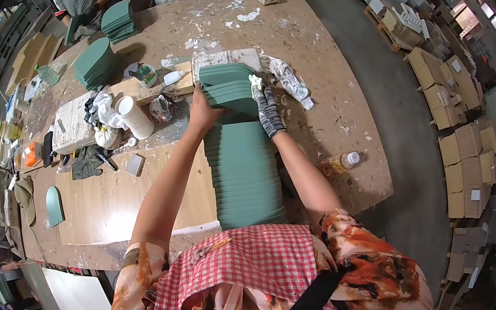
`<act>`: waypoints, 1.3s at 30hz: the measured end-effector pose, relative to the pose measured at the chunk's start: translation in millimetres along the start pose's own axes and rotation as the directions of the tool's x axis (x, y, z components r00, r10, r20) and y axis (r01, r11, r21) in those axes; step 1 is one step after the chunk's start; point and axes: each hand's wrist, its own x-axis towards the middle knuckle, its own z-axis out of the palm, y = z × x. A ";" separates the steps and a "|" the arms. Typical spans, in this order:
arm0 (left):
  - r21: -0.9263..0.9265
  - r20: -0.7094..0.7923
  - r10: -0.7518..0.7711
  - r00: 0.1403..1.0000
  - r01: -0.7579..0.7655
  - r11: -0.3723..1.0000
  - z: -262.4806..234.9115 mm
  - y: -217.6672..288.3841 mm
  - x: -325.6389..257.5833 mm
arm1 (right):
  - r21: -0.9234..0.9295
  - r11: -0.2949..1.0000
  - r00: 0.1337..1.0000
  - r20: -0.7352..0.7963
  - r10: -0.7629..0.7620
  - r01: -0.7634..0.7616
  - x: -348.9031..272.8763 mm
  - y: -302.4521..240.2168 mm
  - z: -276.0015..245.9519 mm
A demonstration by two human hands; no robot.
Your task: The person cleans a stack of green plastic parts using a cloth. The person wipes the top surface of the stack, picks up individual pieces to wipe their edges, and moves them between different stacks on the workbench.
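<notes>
A bundle of thin green boards with rounded corners [229,95] lies on the table between my hands. My bare left hand [201,110] grips its left edge, thumb across the near side. On the opposite edge presses my right hand [269,112], in a grey and white work glove; its fingertips are partly hidden. Nearer to me, a long overlapping row of similar green boards [244,171] reaches toward my apron. A worn, paint-spattered block [227,58] sits just behind the bundle.
More green boards [94,63] stand at the far left, near another person's gloved hand [91,13]. A white cylinder [134,117], a glue bottle [174,77] and rags lie left. One single green board [54,205] lies farther left. A bottle [343,162] lies right.
</notes>
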 end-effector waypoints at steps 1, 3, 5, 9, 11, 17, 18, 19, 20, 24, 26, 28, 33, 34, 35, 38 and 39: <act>-0.001 -0.001 -0.003 1.000 0.003 1.000 -0.5 -2.2 0.1 | 0.021 0.999 1.000 0.010 -0.025 0.024 -3.0 -2.3 0.6; 0.069 0.002 0.044 0.999 -0.044 0.997 1.9 2.2 0.3 | 0.035 0.998 0.999 0.007 -0.049 0.049 -2.7 3.9 -7.3; 0.062 0.044 0.022 0.999 -0.025 0.998 -0.1 6.5 0.1 | 0.135 0.984 0.991 0.054 -0.124 0.116 4.7 15.9 -14.5; 0.039 0.102 0.023 0.995 -0.027 0.999 3.1 3.3 4.4 | -0.373 0.896 0.965 -0.010 -0.262 0.239 17.8 7.0 -1.3; 0.072 0.098 0.075 0.992 -0.082 0.994 5.6 -2.3 5.8 | -0.696 0.603 0.909 0.185 -0.374 0.390 15.6 -6.0 21.4; -0.104 0.065 0.339 0.938 -0.332 0.938 10.8 -33.5 22.6 | -0.801 0.267 0.844 0.497 -0.202 0.535 6.2 -31.3 68.7; -0.104 0.070 0.338 0.938 -0.331 0.938 12.0 -37.4 21.2 | -0.803 0.250 0.840 0.500 -0.211 0.541 5.0 -32.0 67.8; 0.023 0.098 0.282 0.954 -0.286 0.958 10.5 -43.3 18.5 | -0.803 0.254 0.841 0.499 -0.208 0.539 4.4 -32.8 66.6; 0.138 0.133 0.229 0.964 -0.247 0.959 8.4 -26.7 13.4 | -0.835 0.303 0.888 0.422 -0.183 0.459 4.8 -33.2 56.8; 0.370 0.167 0.120 0.979 -0.175 0.912 -2.8 2.3 5.3 | -0.886 0.389 0.958 0.174 -0.227 0.253 7.0 -26.5 47.1; 0.366 0.182 0.096 0.979 -0.158 0.917 -5.7 2.0 5.9 | -0.895 0.405 0.978 0.130 -0.162 0.186 6.9 -23.4 44.4; 0.385 0.192 0.012 0.981 -0.087 0.919 -11.4 3.1 4.5 | -0.746 0.663 0.998 0.032 -0.059 0.063 11.1 -24.5 39.5; 0.311 0.200 0.160 0.967 -0.217 0.925 0.0 8.9 13.1 | -0.416 0.907 0.998 -0.018 0.063 -0.065 54.1 43.5 -24.1; 0.332 0.193 0.129 0.973 -0.189 0.924 -7.8 -5.9 7.5 | -0.252 0.964 0.989 0.092 0.114 -0.088 46.6 45.5 -9.5; 0.295 0.205 0.160 0.965 -0.217 0.931 -1.2 1.6 9.9 | -0.317 0.890 0.937 0.012 0.350 -0.328 61.8 61.6 -27.1; 0.262 0.214 0.181 0.960 -0.236 0.936 6.6 -4.1 14.0 | -0.348 0.824 0.894 -0.149 0.422 -0.447 62.9 75.6 -28.1; 0.276 0.211 0.179 0.961 -0.234 0.932 -0.3 -10.7 11.1 | -0.355 0.875 0.940 -0.207 0.270 -0.330 48.0 65.5 -12.1</act>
